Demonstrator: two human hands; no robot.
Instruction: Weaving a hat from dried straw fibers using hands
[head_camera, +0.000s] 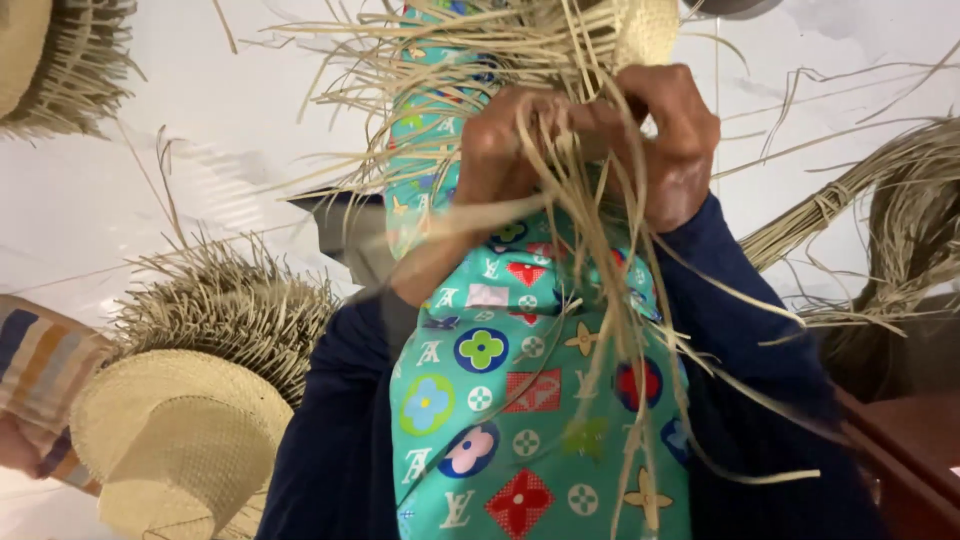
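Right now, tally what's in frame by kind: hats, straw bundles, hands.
Unfinished straw hats: 4 (one in the hands, one with a finished crown, one spiky behind it, one top left)
Tied straw bundles: 1
Hands: 2, left hand, right hand
Total: 7

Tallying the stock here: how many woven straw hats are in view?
3: one in the hands, one lower left, one upper left corner. Others may be hidden.

Three pale woven straw hats with loose unfinished fringes: one, another, a third. One tied bundle of dry straw. Two hands.
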